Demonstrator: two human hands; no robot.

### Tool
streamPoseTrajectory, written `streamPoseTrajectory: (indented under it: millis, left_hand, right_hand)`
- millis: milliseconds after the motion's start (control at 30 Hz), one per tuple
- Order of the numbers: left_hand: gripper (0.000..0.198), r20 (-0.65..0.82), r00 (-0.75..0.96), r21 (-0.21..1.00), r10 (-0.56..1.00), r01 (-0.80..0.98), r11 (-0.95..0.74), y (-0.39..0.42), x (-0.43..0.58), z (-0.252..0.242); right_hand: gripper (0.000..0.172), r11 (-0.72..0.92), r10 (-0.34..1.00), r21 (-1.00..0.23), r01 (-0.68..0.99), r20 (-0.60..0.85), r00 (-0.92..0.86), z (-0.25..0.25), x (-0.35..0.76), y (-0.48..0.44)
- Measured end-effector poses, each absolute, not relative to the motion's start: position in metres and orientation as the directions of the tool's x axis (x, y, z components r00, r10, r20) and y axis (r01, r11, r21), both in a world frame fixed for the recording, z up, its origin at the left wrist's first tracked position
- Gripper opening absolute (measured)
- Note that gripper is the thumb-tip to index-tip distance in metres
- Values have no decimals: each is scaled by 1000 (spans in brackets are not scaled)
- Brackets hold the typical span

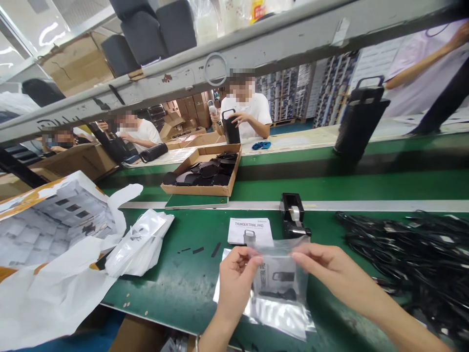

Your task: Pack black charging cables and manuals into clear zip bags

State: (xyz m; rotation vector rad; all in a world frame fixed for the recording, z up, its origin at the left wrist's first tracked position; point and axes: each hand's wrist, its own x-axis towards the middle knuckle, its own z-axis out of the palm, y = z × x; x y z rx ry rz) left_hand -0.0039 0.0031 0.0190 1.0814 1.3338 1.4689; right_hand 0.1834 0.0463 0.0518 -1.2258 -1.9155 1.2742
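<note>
My left hand [238,276] and my right hand [324,266] pinch the two upper corners of a clear plastic bag [301,281]. Inside the bag are a printed booklet [269,271], turned sideways, and something dark along the bottom. Beneath the bag lie more clear bags [293,325] on the green table. A stack of booklets [249,230] reading "THUNDER TRAIL PRO" sits just behind my hands, with a black tape dispenser [292,215] to its right.
Black cables [395,254] are heaped at right. White packets [141,244] and a large open bag [73,220] lie left. Behind stand a carton of black pieces [201,188] and a black speaker [361,120]. Several people work beyond; a metal beam [164,80] crosses above.
</note>
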Motion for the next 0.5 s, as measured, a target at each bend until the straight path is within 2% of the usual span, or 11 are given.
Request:
streamPoseTrajectory:
  millis: [133, 300, 433, 500]
  left_hand:
    - [13, 66, -257, 998, 964, 24, -62, 4, -9, 25]
    - [16, 63, -152, 998, 986, 18, -61, 5, -21, 30]
    - [44, -19, -62, 977, 998, -212, 6, 5, -27, 36]
    - [56, -11, -42, 982, 999, -189, 3, 7, -25, 40]
  right_hand:
    - [35, 119, 895, -941, 317, -36, -444, 57, 182, 47]
    - [29, 204, 901, -911, 359, 32, -432, 56, 186, 51]
    - [27, 350, 860, -852, 389, 127, -495, 53, 188, 52]
    - [29, 444, 825, -809, 386, 200, -529, 51, 188, 52]
